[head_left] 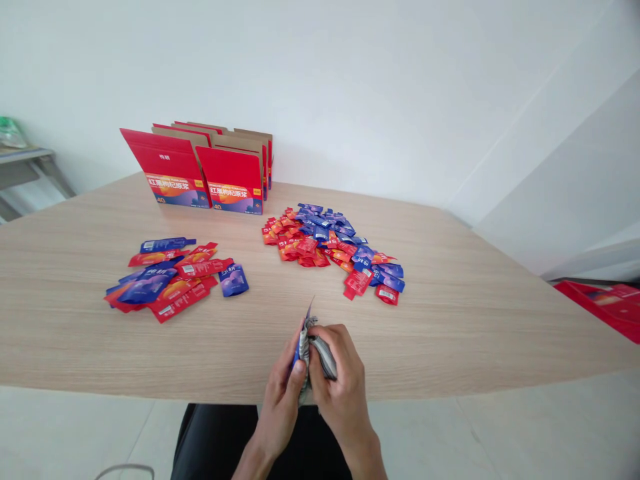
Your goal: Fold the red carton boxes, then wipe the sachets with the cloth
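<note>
Both hands at the bench's near edge, left hand and right hand fingers pinching a small stack of sachets, sachet piles toward the far edge.

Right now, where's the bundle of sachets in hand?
Head view, bottom centre: the sachet bundle sits between the left hand and right hand at the near edge of the table.

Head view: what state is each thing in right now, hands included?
held sachets: bunched upright, gripped by both hands
left hand: closed on them
right hand: closed on them
left pile: loose, lying flat on table
right pile: loose, heaped on table
boxes: standing upright, flaps up
</note>
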Available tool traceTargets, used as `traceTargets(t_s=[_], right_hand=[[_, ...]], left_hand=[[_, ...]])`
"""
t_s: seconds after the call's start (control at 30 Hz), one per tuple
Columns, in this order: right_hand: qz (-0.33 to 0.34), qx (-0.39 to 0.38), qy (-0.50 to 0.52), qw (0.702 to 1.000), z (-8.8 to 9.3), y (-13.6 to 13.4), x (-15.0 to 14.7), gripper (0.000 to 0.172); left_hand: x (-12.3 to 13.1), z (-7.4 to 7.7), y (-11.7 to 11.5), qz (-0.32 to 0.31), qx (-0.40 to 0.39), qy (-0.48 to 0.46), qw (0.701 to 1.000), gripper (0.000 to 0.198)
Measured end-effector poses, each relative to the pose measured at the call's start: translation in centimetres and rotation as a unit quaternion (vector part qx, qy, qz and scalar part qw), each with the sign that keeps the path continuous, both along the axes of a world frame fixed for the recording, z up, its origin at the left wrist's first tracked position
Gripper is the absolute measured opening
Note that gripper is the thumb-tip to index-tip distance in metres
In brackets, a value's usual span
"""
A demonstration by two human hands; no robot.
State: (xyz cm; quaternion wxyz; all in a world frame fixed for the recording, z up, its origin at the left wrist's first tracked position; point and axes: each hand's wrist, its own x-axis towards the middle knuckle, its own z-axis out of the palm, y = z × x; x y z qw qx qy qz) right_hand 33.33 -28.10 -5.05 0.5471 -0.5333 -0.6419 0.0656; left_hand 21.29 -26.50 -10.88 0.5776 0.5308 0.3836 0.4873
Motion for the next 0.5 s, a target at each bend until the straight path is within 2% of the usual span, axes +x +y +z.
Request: traceTargets(t_s=[0.17,0.27,0.37,0.5], right_hand=[[-0.057,0.053,0.024,0.997,1.0,0.2,0.8,0.028],[-0.028,0.033,0.025,0.999,0.9,0.0,0.7,0.030],[0.014,-0.003,0.019,1.000,0.0,-0.5,-0.2,0.032],[0.039,-0.034,0.018,0.999,-1.1,-1.3,-1.2,0.033]], left_hand=[[0.0,-1.2,-1.7,-0.031,-0.015,0.005,0.999,0.069],[0.4,-1.6,-2.5,-0.006,-0.057,-0.043,0.997,0.070],[0.3,-0.8,-1.7,0.035,-0.081,-0.109,0.990,0.067],[-0.4,1.2,-0.2,0.025,-0.052,-0.145,0.988,0.060]])
